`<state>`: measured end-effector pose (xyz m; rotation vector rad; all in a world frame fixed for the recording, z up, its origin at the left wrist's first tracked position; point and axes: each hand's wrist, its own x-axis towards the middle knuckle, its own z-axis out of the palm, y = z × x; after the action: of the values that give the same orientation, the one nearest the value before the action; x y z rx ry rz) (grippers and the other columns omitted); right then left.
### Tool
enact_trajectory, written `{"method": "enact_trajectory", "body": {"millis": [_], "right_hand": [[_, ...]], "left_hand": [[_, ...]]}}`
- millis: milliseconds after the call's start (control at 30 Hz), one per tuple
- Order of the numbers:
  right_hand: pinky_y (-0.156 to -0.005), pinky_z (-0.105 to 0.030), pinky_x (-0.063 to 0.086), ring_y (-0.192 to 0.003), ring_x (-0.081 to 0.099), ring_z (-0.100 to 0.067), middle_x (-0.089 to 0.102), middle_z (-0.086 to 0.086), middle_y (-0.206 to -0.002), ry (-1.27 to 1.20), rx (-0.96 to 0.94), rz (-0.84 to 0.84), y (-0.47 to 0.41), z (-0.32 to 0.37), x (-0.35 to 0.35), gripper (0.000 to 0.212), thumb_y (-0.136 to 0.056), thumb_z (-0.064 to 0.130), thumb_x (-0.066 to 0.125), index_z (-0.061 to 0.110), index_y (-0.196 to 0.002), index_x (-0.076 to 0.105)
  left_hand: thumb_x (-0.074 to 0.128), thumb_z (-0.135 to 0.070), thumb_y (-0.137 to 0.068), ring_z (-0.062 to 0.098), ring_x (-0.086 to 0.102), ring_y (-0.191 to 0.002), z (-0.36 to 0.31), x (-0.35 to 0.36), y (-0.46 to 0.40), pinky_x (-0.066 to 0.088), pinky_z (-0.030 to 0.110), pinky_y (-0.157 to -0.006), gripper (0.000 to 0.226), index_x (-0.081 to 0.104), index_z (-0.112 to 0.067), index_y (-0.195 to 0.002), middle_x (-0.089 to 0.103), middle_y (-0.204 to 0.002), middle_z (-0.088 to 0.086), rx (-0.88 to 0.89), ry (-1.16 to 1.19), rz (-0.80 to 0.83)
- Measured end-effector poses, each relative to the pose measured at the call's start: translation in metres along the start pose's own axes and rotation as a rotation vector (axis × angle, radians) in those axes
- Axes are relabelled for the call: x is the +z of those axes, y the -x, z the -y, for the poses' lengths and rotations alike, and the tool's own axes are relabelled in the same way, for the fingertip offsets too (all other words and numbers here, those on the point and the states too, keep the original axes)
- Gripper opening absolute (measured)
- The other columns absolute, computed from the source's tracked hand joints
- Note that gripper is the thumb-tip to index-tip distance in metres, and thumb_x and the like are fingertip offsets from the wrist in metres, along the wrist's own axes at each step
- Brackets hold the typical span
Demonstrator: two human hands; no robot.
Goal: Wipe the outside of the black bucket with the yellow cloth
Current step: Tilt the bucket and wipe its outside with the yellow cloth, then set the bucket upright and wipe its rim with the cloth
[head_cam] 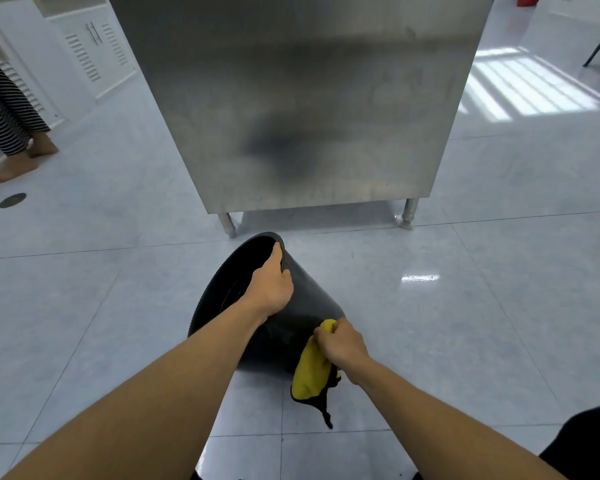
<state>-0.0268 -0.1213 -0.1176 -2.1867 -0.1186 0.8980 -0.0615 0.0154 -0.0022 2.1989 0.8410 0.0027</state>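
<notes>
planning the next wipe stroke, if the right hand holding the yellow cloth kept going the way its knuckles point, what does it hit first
Probably the tilted black plastic bucket: the right hand already presses the yellow cloth against its outer wall, though depth is unclear.

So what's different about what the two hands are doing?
The left hand grips the bucket by its rim, up high; the right hand is bunched around the yellow cloth, lower, at the bucket's side. The left holds something hard and black, the right something soft and yellow. Both are closed and bare.
</notes>
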Motion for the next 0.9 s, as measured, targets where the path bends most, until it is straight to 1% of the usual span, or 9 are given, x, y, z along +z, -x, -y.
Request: {"method": "enact_trajectory", "body": {"millis": [67,167,267,367,433,567,700,833,900], "right_hand": [[-0.089,-0.048,0.055,-0.096,0.06,-0.027,0.061,-0.013,-0.11,-0.128,0.011,0.062,0.001,-0.001,-0.007,0.038,-0.087,0.042,0.063,0.013,-0.109,0.053],[-0.087,-0.045,0.055,-0.095,0.061,-0.025,0.063,-0.015,-0.111,-0.26,0.019,0.122,0.003,0.002,-0.018,0.049,-0.078,0.038,0.077,0.01,-0.112,0.057],[-0.076,-0.035,0.052,-0.087,0.059,-0.017,0.062,-0.003,-0.098,-0.362,-0.027,0.089,0.005,0.005,-0.031,0.053,-0.072,0.043,0.085,0.012,-0.101,0.056],[-0.068,-0.034,0.047,-0.079,0.058,-0.018,0.06,-0.005,-0.09,-0.396,-0.078,-0.037,0.003,0.013,-0.051,0.047,-0.075,0.048,0.081,0.015,-0.093,0.054],[-0.068,-0.036,0.046,-0.075,0.055,-0.019,0.058,-0.005,-0.086,-0.359,-0.115,-0.128,0.002,0.021,-0.066,0.037,-0.081,0.046,0.068,0.013,-0.089,0.055],[-0.067,-0.035,0.045,-0.077,0.055,-0.019,0.059,0.001,-0.086,-0.109,-0.148,-0.219,0.003,0.036,-0.09,0.019,-0.08,0.034,0.057,0.018,-0.089,0.052],[-0.074,-0.034,0.043,-0.094,0.054,-0.026,0.053,-0.002,-0.102,0.102,-0.158,-0.273,0.007,0.047,-0.105,0.045,-0.081,0.031,0.071,0.016,-0.118,0.049],[-0.055,-0.031,0.047,-0.067,0.058,-0.021,0.058,-0.003,-0.075,0.216,-0.155,-0.358,0.01,0.059,-0.119,0.044,-0.071,0.037,0.086,0.005,-0.086,0.061],[-0.051,-0.028,0.042,-0.061,0.053,-0.016,0.059,-0.003,-0.073,0.266,-0.149,-0.335,0.012,0.065,-0.122,0.04,-0.07,0.038,0.087,0.008,-0.084,0.063]], "left_hand": [[0.05,-0.012,-0.1,0.03,0.029,-0.146,0.0,0.003,-0.001,0.028,0.037,-0.116,0.074,0.006,-0.02,-0.159,0.024,-0.162,0.008,0.052,-0.049,0.041],[0.058,-0.011,-0.095,0.029,0.032,-0.144,-0.002,0.007,0.0,0.031,0.035,-0.114,0.077,0.013,-0.015,-0.158,0.03,-0.159,0.01,0.126,-0.125,0.065],[0.062,-0.015,-0.093,0.031,0.05,-0.128,-0.002,0.012,0.0,0.043,0.036,-0.103,0.06,0.037,-0.012,-0.147,0.051,-0.142,0.013,0.183,-0.203,0.032],[0.065,-0.015,-0.088,0.027,0.062,-0.096,-0.001,0.016,0.003,0.054,0.046,-0.086,0.026,0.055,-0.014,-0.112,0.064,-0.105,0.008,0.268,-0.261,0.043],[0.064,-0.013,-0.088,0.024,0.061,-0.087,-0.001,0.019,0.006,0.055,0.047,-0.08,0.021,0.052,-0.017,-0.105,0.062,-0.096,0.004,0.301,-0.304,0.076],[0.059,-0.012,-0.09,0.026,0.06,-0.085,0.001,0.026,0.011,0.055,0.046,-0.077,0.026,0.048,-0.021,-0.112,0.06,-0.099,0.005,0.325,-0.394,0.173],[0.051,-0.009,-0.089,0.03,0.056,-0.087,0.002,0.036,0.014,0.05,0.044,-0.073,0.027,0.047,-0.018,-0.114,0.055,-0.101,0.009,0.321,-0.508,0.333],[0.051,-0.01,-0.087,0.032,0.059,-0.088,0.011,0.049,0.019,0.054,0.045,-0.076,0.013,0.052,-0.015,-0.099,0.058,-0.099,0.011,0.291,-0.625,0.438],[0.051,-0.01,-0.088,0.032,0.059,-0.087,0.014,0.052,0.019,0.053,0.043,-0.074,0.009,0.052,-0.015,-0.096,0.057,-0.097,0.01,0.279,-0.634,0.455]]}}
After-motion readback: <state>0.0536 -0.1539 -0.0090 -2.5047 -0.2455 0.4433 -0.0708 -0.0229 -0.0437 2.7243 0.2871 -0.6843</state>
